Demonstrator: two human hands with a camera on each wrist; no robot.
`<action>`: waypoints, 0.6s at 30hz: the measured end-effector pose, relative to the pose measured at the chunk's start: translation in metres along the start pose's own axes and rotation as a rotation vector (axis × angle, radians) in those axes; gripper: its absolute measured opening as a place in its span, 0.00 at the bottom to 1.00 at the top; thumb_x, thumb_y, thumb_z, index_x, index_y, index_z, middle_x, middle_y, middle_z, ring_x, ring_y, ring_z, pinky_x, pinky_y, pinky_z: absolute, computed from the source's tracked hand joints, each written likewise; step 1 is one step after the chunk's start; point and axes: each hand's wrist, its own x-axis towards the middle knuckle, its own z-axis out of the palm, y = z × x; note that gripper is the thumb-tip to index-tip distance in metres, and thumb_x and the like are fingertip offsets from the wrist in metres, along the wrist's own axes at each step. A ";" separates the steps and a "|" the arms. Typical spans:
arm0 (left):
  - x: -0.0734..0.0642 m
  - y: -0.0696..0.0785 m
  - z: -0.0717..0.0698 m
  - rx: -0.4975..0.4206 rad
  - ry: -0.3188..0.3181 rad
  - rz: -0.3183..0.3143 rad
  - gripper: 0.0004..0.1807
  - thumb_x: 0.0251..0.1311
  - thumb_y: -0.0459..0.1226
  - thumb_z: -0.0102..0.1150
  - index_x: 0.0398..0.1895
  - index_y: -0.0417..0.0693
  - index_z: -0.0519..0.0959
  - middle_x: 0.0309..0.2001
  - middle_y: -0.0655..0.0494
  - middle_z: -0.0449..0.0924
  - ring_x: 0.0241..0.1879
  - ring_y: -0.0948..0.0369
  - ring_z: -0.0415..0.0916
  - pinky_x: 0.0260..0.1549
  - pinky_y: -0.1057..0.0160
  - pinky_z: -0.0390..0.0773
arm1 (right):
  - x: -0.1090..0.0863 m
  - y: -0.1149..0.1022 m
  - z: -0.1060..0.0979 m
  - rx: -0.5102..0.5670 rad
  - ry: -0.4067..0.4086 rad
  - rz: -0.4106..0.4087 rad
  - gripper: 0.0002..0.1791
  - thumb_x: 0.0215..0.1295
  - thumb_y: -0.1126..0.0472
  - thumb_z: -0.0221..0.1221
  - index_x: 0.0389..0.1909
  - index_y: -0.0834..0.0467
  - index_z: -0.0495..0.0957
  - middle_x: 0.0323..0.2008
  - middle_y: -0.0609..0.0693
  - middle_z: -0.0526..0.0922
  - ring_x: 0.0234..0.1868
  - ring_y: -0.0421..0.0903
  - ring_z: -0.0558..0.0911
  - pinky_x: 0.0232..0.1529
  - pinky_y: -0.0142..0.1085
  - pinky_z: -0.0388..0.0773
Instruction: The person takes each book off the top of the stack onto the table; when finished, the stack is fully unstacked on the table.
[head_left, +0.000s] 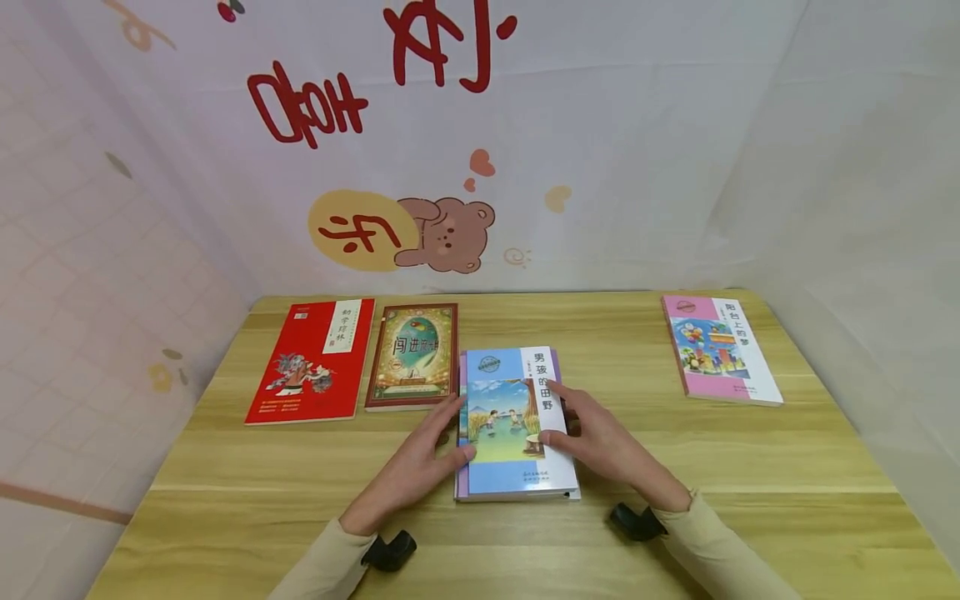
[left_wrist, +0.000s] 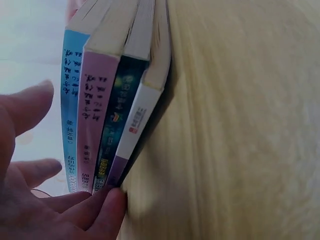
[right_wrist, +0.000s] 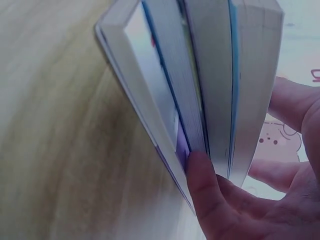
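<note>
A stack of several paperback books lies in the middle of the table, topped by a blue-and-white book [head_left: 504,479] with a riverside picture. Below it, the left wrist view shows a pink-spined book [left_wrist: 95,100], a dark green-spined book [left_wrist: 120,95] and a white-and-purple-spined book [left_wrist: 140,117] nearest the wood. My left hand [head_left: 420,468] touches the spines with its fingers, its thumb by the cover's left edge. On the other side, my right hand [head_left: 603,437] lays thumb and index finger over the cover; its other fingers rest against the page edges [right_wrist: 215,75].
A red book [head_left: 318,367] and a green-and-brown book [head_left: 415,357] lie left of the stack. At the far right is a pink-and-white book [head_left: 720,350]. Printed cloth [head_left: 637,150] hangs behind the wooden table [head_left: 750,492]. Each wrist bears a black device [head_left: 390,552].
</note>
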 end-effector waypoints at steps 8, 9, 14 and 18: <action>0.001 -0.001 -0.004 0.064 -0.088 0.043 0.44 0.67 0.54 0.65 0.83 0.62 0.57 0.84 0.48 0.40 0.79 0.37 0.45 0.67 0.25 0.56 | -0.002 0.006 -0.007 0.103 -0.025 0.014 0.43 0.72 0.54 0.65 0.81 0.61 0.56 0.69 0.70 0.69 0.59 0.65 0.81 0.50 0.46 0.85; 0.001 -0.001 -0.005 0.067 -0.094 0.046 0.45 0.67 0.54 0.66 0.83 0.62 0.57 0.84 0.49 0.40 0.79 0.37 0.45 0.67 0.25 0.56 | -0.003 0.006 -0.008 0.112 -0.030 0.019 0.43 0.73 0.54 0.65 0.80 0.61 0.56 0.70 0.71 0.68 0.59 0.65 0.81 0.48 0.45 0.86; 0.000 -0.002 -0.005 0.068 -0.111 0.036 0.48 0.64 0.52 0.69 0.83 0.55 0.56 0.84 0.50 0.39 0.80 0.38 0.43 0.70 0.28 0.56 | -0.004 0.009 -0.011 0.139 -0.021 0.051 0.41 0.73 0.55 0.65 0.80 0.58 0.58 0.74 0.68 0.63 0.57 0.65 0.82 0.45 0.42 0.85; 0.001 -0.005 -0.005 0.067 -0.116 0.029 0.49 0.63 0.51 0.69 0.83 0.53 0.56 0.85 0.51 0.39 0.80 0.40 0.42 0.71 0.30 0.55 | -0.006 0.008 -0.011 0.143 0.025 0.051 0.38 0.72 0.61 0.65 0.80 0.58 0.60 0.74 0.67 0.63 0.54 0.63 0.83 0.43 0.42 0.85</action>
